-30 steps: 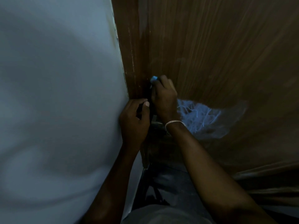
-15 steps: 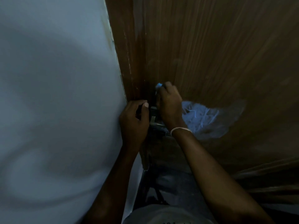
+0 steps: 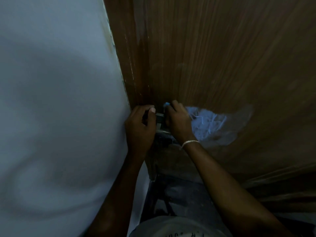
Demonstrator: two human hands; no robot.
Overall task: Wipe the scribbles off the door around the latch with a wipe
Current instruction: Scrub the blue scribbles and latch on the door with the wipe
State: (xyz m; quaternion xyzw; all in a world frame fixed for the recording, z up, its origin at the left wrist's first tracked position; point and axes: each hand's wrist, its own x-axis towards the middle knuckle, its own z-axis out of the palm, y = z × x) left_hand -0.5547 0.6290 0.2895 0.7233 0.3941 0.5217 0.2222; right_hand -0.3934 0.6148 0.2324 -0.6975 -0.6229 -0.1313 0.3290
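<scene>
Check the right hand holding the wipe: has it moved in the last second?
Yes. Judged against the blue scribbles on the door, which stay put, the right hand with the wipe has slid down toward the latch.

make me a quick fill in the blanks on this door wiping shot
1. The hand wearing the silver chain bracelet is the person's ___ one.
2. It pinches a small light ___ wipe.
3. Pale scribbles on the brown wooden door lie to its ___.
4. The other hand grips the grey metal latch, at the door's ___ edge.
Missing: right; blue; right; left.
</scene>
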